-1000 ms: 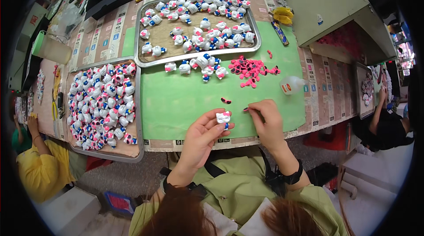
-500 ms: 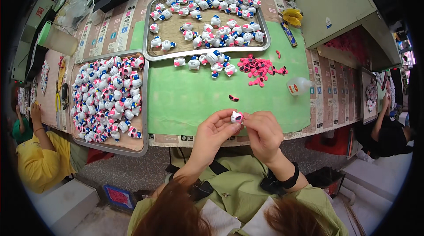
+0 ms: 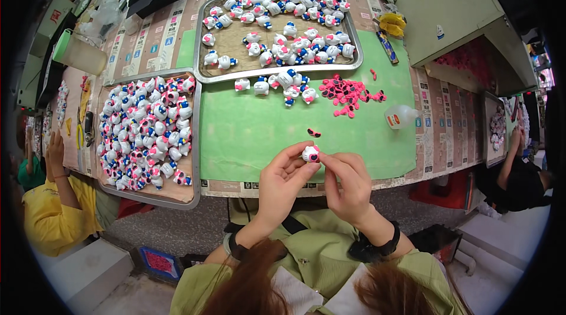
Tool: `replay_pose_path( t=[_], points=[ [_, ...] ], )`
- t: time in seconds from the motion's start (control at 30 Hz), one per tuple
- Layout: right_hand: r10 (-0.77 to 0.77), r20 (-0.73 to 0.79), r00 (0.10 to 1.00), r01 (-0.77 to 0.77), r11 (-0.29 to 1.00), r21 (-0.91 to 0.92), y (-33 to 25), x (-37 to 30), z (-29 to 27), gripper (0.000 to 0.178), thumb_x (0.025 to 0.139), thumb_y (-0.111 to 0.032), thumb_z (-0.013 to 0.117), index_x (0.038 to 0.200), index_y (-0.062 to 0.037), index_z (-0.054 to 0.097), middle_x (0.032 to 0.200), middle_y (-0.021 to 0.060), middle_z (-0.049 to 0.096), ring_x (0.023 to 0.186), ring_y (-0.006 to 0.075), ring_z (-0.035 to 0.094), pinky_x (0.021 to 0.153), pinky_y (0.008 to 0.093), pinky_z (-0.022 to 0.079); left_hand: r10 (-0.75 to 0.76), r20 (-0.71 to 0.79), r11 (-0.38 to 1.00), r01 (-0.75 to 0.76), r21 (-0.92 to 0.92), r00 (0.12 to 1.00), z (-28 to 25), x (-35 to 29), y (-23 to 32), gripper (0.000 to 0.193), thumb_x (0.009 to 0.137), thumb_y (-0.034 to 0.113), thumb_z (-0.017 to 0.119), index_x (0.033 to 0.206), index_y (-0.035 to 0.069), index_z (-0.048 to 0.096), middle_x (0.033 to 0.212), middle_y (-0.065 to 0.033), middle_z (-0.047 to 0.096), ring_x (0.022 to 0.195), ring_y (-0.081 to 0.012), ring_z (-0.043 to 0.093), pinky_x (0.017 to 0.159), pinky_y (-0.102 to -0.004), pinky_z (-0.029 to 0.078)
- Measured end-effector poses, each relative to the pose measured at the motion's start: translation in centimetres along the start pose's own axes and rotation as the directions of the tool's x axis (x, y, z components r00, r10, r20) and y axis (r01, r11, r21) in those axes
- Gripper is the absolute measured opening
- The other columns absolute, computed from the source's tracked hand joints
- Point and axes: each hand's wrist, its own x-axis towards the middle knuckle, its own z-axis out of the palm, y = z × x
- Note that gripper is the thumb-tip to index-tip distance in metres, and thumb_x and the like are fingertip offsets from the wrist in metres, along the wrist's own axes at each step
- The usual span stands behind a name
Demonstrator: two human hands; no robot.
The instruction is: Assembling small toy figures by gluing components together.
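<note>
My left hand is closed around a small white cat figurine, held just above the near edge of the green mat. A pink-framed dark pair of toy sunglasses sits against the figurine's face. My right hand is closed too, with its fingertips at the side of that face; the exact grip is partly hidden. Just beyond my hands lies a single pair of sunglasses. Farther back are a pile of pink sunglasses and a cluster of cat figurines.
A metal tray of figurines stands at the back. Another tray of figurines, many with sunglasses, is on the left. A clear bottle stands on the right, near a metal cabinet. Co-workers sit left and right.
The figurine has turned in my left hand, so a dark heart-shaped lens faces up more. My right fingers have shifted slightly left and down beside it.
</note>
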Motion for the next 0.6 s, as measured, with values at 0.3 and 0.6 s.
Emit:
replay_pose_path(
  t=[0.3, 0.6],
  points=[
    [0.440, 0.226, 0.869, -0.470, 0.594, 0.653, -0.1, 0.2, -0.8, 0.032, 0.072, 0.003, 0.057, 0.103, 0.0015, 0.052, 0.099, 0.0100, 0.050, 0.082, 0.0153, 0.050, 0.072, 0.0255, 0.041, -0.002, 0.123, 0.991, 0.019, -0.132, 0.992, -0.3, -0.5, 0.5, 0.029, 0.078, -0.004, 0.052, 0.108, -0.001, 0.051, 0.098, -0.0063, 0.054, 0.091, -0.0123, 0.052, 0.079, -0.0225, 0.042],
    [0.374, 0.189, 0.908, -0.398, 0.629, 0.668, -0.2, -0.2, -1.7, 0.023, 0.069, 0.003, 0.061, 0.092, 0.0017, 0.060, 0.088, 0.0114, 0.057, 0.079, 0.0168, 0.054, 0.066, 0.0247, 0.043, 0.343, 0.235, 0.915, -0.380, 0.134, 0.909, -0.2, -0.8, 0.4, 0.025, 0.072, -0.006, 0.057, 0.096, -0.001, 0.057, 0.095, -0.0115, 0.055, 0.087, -0.0166, 0.053, 0.073, -0.0244, 0.042]
  ],
)
